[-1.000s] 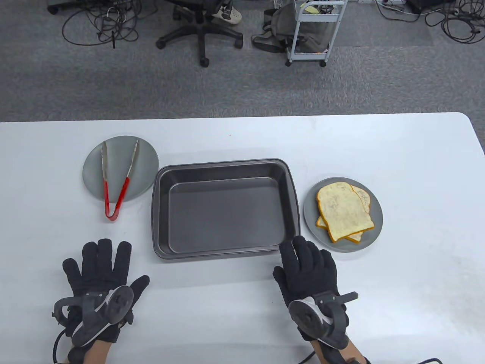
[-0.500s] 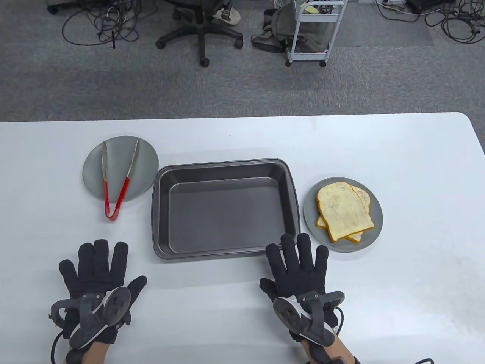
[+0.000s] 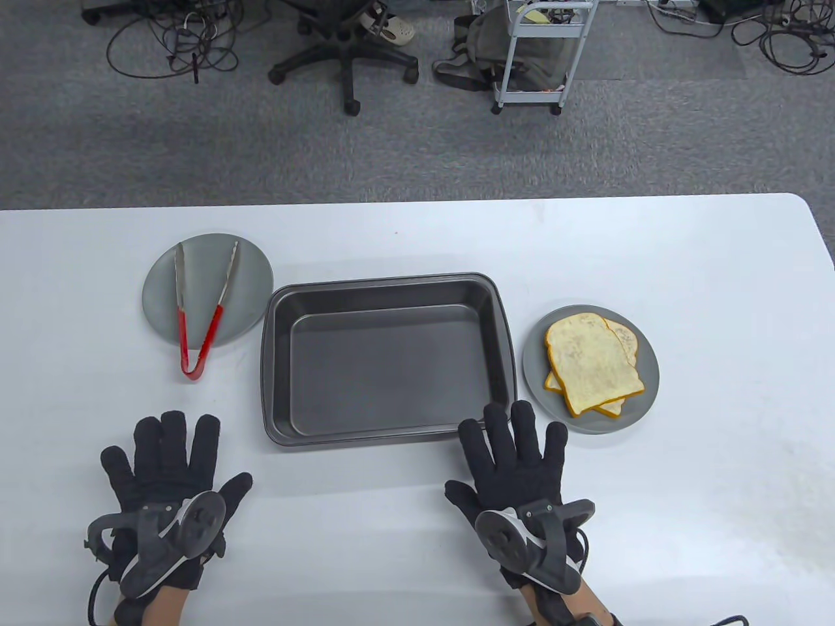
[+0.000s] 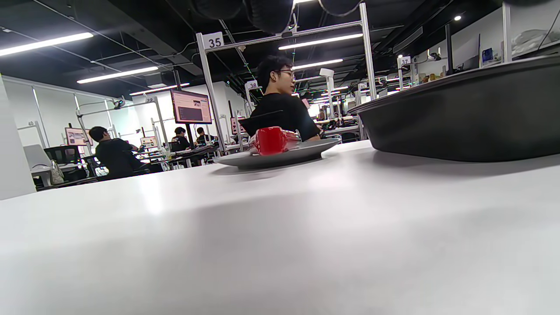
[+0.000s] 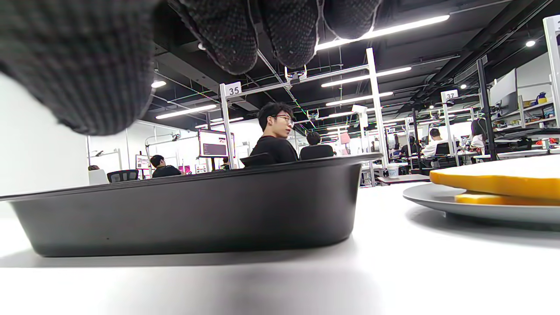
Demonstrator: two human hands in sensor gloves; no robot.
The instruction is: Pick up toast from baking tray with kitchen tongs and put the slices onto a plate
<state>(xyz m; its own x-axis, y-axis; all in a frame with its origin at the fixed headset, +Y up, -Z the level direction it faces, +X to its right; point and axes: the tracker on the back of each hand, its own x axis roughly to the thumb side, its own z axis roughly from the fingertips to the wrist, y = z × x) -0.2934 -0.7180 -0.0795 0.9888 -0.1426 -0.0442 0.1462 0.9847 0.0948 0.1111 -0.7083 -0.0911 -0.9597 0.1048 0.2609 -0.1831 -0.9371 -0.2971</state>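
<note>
The dark baking tray point(image 3: 274, 365) stands in the middle of the white table with nothing in it. Three toast slices point(image 3: 592, 362) are stacked on the grey plate point(image 3: 642, 398) to its right. Red-handled tongs point(image 3: 201, 313) lie on a second grey plate point(image 3: 156, 293) at the left, handle end overhanging toward me. My left hand point(image 3: 166, 456) lies flat and open on the table below the tongs. My right hand point(image 3: 515, 450) lies flat with fingers spread just below the tray's near right corner. The right wrist view shows the tray wall point(image 5: 183, 214) and toast point(image 5: 503, 177).
Beyond the table's far edge are an office chair point(image 3: 346, 45), a white cart point(image 3: 541, 52) and floor cables. In the left wrist view the plate with the tongs point(image 4: 271, 140) sits ahead, the tray point(image 4: 463, 118) to the right. People sit in the background.
My right hand slid left from the tray's corner, and its fingers went from bunched to spread flat. My left hand shifted slightly toward me. Nothing else moved.
</note>
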